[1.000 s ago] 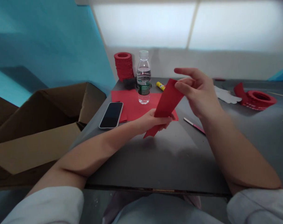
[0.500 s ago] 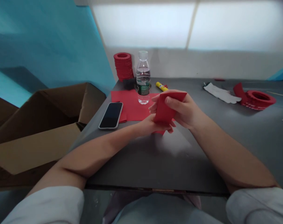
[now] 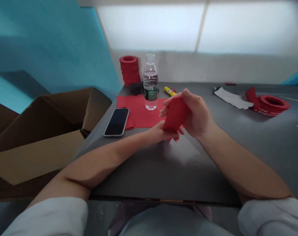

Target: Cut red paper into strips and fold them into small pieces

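Note:
A folded piece of red paper (image 3: 176,114) is held up at a slant above the table. My left hand (image 3: 159,131) is closed around its lower end, with fingertips showing past it on the right. My right hand (image 3: 200,113) wraps the upper part, its fingers behind the paper and its thumb along the upper right edge. The palm side of that hand is partly hidden. Beyond the hands lies a flat red sheet (image 3: 141,116), with a clear water bottle (image 3: 150,86) standing on it. A yellow tube (image 3: 169,91) lies just past my right hand's fingers.
A phone (image 3: 117,122) rests at the table's left side, by an open cardboard box (image 3: 40,154). A stack of red rings (image 3: 129,70) stands at the back. White gloves (image 3: 233,98) and a red paper roll (image 3: 274,105) lie at the right on the grey table (image 3: 163,177).
My right thumb has slid from the paper's face up to its upper edge, and the right hand has turned. The paper's top corner is now covered by that hand. My left hand stays nearly still.

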The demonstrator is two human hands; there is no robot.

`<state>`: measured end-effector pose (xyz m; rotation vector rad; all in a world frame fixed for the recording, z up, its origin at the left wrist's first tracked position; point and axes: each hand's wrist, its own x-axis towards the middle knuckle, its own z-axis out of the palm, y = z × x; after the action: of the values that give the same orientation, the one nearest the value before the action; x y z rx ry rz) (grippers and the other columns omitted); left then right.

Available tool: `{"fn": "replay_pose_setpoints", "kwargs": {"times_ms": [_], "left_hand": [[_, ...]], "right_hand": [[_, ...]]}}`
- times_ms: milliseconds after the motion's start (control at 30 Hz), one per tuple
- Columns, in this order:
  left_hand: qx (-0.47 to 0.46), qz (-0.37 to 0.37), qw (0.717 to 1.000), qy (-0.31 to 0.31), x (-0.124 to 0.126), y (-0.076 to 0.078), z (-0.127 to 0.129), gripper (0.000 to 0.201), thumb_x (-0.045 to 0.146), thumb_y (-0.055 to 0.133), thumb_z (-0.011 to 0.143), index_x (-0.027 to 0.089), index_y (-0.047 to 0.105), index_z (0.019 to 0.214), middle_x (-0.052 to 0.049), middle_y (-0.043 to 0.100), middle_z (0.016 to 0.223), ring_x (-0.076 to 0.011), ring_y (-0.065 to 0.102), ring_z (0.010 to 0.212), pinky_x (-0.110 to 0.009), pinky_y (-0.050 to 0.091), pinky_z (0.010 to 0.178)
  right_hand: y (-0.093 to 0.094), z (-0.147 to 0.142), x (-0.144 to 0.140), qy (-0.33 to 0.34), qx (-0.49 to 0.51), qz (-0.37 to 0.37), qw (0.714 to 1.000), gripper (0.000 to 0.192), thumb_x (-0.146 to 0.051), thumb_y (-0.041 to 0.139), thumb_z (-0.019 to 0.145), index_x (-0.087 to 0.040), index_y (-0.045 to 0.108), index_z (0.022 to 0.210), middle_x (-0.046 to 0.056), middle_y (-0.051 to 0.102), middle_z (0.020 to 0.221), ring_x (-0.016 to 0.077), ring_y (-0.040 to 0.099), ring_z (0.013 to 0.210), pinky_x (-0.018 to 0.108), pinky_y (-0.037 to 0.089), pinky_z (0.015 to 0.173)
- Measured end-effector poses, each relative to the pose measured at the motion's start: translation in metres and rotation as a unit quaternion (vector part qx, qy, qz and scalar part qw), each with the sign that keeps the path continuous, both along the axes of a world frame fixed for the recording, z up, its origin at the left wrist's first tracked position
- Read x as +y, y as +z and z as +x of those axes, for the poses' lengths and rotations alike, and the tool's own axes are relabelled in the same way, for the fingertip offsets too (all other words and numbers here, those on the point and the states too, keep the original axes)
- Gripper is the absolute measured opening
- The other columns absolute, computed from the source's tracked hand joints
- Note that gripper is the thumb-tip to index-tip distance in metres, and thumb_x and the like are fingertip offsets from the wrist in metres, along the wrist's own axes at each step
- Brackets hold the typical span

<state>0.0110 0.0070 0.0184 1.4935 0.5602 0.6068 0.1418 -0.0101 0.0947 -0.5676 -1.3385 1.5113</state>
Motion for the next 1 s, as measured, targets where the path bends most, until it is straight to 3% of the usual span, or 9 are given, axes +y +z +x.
{"fn": "replay_pose_setpoints", "kwargs": {"times_ms": [267, 500, 800, 1000], "left_hand": [[-0.025, 0.010, 1.000, -0.007, -0.001, -0.003, 0.002, 0.022, 0.026, 0.065, 0.072, 0.013, 0.061, 0.089, -0.002, 0.058, 0.074, -0.0110, 0.055, 0.067, -0.024, 0.044, 0.059], [0.075, 0.090, 0.992, 0.037, -0.007, 0.003, 0.006, 0.031, 0.041, 0.065, 0.073, 0.014, 0.052, 0.069, 0.001, 0.050, 0.059, -0.0091, 0.048, 0.054, -0.022, 0.040, 0.050], [0.070, 0.081, 0.994, 0.019, -0.008, 0.008, 0.006, 0.026, 0.034, 0.065, 0.075, 0.014, 0.050, 0.066, 0.002, 0.049, 0.059, -0.0089, 0.047, 0.056, -0.022, 0.040, 0.052], [0.006, 0.000, 1.000, -0.001, -0.008, 0.004, 0.006, 0.021, 0.030, 0.065, 0.069, 0.013, 0.052, 0.068, 0.002, 0.052, 0.059, -0.0080, 0.049, 0.055, -0.022, 0.041, 0.054]], "right_hand": [[0.000, -0.001, 0.000, 0.018, 0.023, -0.007, 1.000, 0.029, -0.039, 0.055, 0.084, -0.017, 0.068, 0.073, 0.007, 0.068, 0.070, 0.0180, 0.064, 0.067, 0.028, 0.051, 0.057], [0.001, -0.001, -0.006, 0.061, -0.036, 0.038, 0.997, 0.034, -0.047, 0.051, 0.085, -0.019, 0.068, 0.077, 0.004, 0.063, 0.066, 0.0162, 0.061, 0.063, 0.029, 0.052, 0.058], [-0.002, 0.000, -0.003, 0.082, -0.036, 0.061, 0.994, 0.018, -0.034, 0.061, 0.082, -0.017, 0.064, 0.080, -0.002, 0.059, 0.064, 0.0110, 0.058, 0.058, 0.025, 0.051, 0.056], [-0.009, -0.002, 0.006, 0.087, -0.013, 0.033, 0.996, 0.021, -0.037, 0.061, 0.081, -0.017, 0.060, 0.074, -0.001, 0.060, 0.061, 0.0132, 0.060, 0.056, 0.028, 0.052, 0.056]]}}
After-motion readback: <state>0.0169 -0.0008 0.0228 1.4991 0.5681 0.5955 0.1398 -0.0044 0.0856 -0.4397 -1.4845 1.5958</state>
